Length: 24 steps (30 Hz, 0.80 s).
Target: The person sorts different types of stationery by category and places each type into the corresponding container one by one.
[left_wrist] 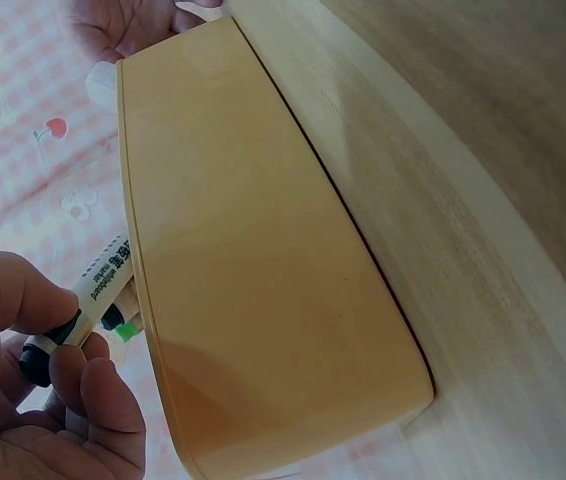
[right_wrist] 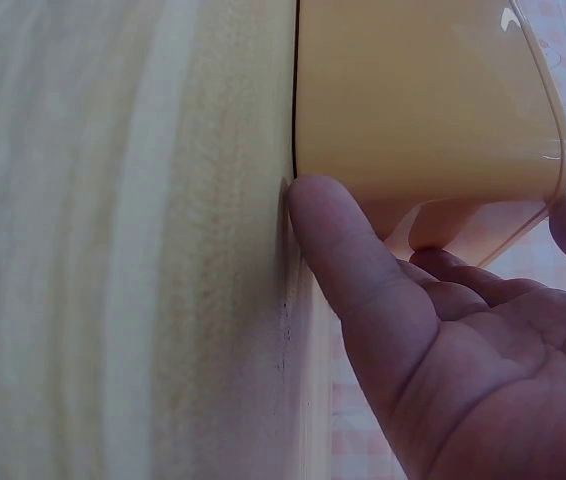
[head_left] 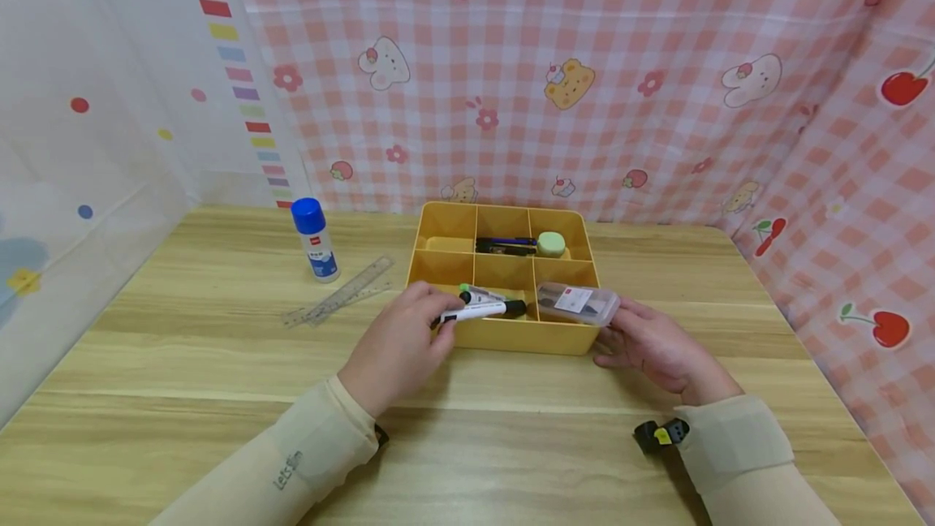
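My left hand (head_left: pixel 400 341) pinches a white whiteboard marker (head_left: pixel 475 312) with a black cap, above the front of a yellow divided box (head_left: pixel 526 338). In the left wrist view, thumb and fingertips hold the marker's near end. My right hand (head_left: pixel 661 347) rests against the box's front right corner, its fingers against the wall and low by the table. A clear plastic case (head_left: pixel 577 303) with a white label lies tilted in the front right compartment, its end over the rim beside that hand. Another marker (head_left: pixel 482 294) with a green part shows in the front middle compartment.
Dark pens (head_left: pixel 506 247) lie in the back middle compartment, and a pale green round item (head_left: pixel 551 244) sits in the back right one. Left of the box stand a blue-capped glue bottle (head_left: pixel 316 242) and clear rulers (head_left: pixel 339 295). Patterned cloth (head_left: pixel 511 104) hangs behind the table.
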### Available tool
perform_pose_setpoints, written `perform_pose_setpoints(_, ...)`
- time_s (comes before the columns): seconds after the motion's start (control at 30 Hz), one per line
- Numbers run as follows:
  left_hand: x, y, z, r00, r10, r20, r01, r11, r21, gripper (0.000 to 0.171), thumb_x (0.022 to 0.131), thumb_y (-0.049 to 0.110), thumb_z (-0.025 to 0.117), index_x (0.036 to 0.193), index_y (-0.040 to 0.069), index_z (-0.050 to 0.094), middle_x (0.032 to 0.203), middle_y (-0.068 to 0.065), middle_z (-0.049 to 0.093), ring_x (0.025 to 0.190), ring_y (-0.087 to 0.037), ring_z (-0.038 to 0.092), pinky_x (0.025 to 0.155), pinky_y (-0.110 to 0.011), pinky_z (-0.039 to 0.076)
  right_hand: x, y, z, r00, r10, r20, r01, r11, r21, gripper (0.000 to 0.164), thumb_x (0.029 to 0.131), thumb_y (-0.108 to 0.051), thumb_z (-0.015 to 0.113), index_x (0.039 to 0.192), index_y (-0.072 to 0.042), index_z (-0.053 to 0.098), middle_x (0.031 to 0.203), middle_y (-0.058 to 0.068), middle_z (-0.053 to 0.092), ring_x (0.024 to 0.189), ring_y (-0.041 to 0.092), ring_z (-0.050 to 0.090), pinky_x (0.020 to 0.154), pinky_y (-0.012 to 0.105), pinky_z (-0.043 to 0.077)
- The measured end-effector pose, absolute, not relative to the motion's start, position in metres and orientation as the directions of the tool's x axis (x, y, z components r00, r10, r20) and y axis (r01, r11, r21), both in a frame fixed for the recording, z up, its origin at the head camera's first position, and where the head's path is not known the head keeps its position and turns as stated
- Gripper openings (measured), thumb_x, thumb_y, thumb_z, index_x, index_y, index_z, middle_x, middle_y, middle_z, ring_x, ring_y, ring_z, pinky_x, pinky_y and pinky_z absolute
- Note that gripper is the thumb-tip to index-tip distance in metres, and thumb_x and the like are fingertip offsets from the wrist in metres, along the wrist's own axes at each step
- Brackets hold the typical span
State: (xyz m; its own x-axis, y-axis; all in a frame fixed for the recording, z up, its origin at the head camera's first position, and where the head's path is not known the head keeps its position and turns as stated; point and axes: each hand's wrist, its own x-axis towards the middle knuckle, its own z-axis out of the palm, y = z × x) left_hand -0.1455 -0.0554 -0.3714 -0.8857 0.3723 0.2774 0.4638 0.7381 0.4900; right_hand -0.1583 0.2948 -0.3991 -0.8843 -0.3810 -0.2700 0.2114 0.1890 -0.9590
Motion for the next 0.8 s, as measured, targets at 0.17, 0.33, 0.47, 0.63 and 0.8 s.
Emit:
perform_pose_setpoints(0.17, -0.147, -0.0533, -0.3714, -0.888, 0.375, 0.266, 0.459, 0.746, 0.483, 0.026, 0.1, 0.016, 0.069, 0.124, 0.012, 0.076, 0.117, -0.004, 0.07, 0.092, -0.016, 0.06, 0.081, -0.03, 0.056, -0.1584, 0.295, -0.3989, -0.884, -0.382, -0.269, 0.21, 0.19, -0.959, 0.072, 0.115, -0.041, 0.034, 0.167, 0.002, 0.007, 0.173, 0.028, 0.017, 0.159, 0.046, 0.019, 0.112, 0.054, 0.052)
perform_pose_setpoints(0.33, -0.1467, -0.0524, -0.3703, -0.891, 0.375, 0.257, 0.454, 0.748, 0.484, 0.026, 0.1, 0.016, 0.069, 0.124, 0.013, 0.077, 0.118, -0.004, 0.07, 0.095, -0.016, 0.061, 0.084, -0.032, 0.058, -0.1584, 0.2953, -0.3992, -0.884, -0.385, -0.266, 0.207, 0.188, -0.96, 0.072, 0.115, -0.04, 0.033, 0.167, 0.002, 0.007, 0.173, 0.029, 0.016, 0.159, 0.047, 0.018, 0.112, 0.054, 0.052)
perform_pose_setpoints(0.47, -0.147, -0.052, -0.3708, -0.891, 0.374, 0.258, 0.454, 0.749, 0.483, 0.025, 0.1, 0.016, 0.069, 0.124, 0.013, 0.076, 0.119, -0.004, 0.07, 0.094, -0.016, 0.061, 0.084, -0.032, 0.058, -0.1585, 0.2954, -0.3991, -0.884, -0.383, -0.268, 0.209, 0.188, -0.96, 0.072, 0.115, -0.04, 0.033, 0.167, 0.002, 0.007, 0.173, 0.029, 0.016, 0.159, 0.047, 0.017, 0.112, 0.055, 0.051)
perform_pose_setpoints(0.63, -0.1481, -0.0513, -0.3722, -0.891, 0.37, 0.264, 0.455, 0.744, 0.489, 0.023, 0.1, 0.015, 0.069, 0.123, 0.011, 0.075, 0.119, -0.005, 0.07, 0.094, -0.017, 0.061, 0.085, -0.034, 0.058, -0.1584, 0.2956, -0.3988, -0.885, -0.377, -0.274, 0.215, 0.191, -0.958, 0.072, 0.115, -0.041, 0.034, 0.167, 0.001, 0.007, 0.173, 0.028, 0.016, 0.16, 0.047, 0.017, 0.112, 0.053, 0.052)
perform_pose_setpoints(0.8, -0.1494, -0.0496, -0.3721, -0.896, 0.36, 0.261, 0.445, 0.734, 0.513, 0.019, 0.1, 0.014, 0.071, 0.118, 0.009, 0.071, 0.118, -0.006, 0.07, 0.096, -0.019, 0.06, 0.087, -0.036, 0.058, -0.1584, 0.2957, -0.399, -0.886, -0.373, -0.276, 0.217, 0.194, -0.957, 0.072, 0.115, -0.041, 0.035, 0.167, 0.001, 0.008, 0.173, 0.027, 0.016, 0.16, 0.046, 0.017, 0.111, 0.052, 0.053)
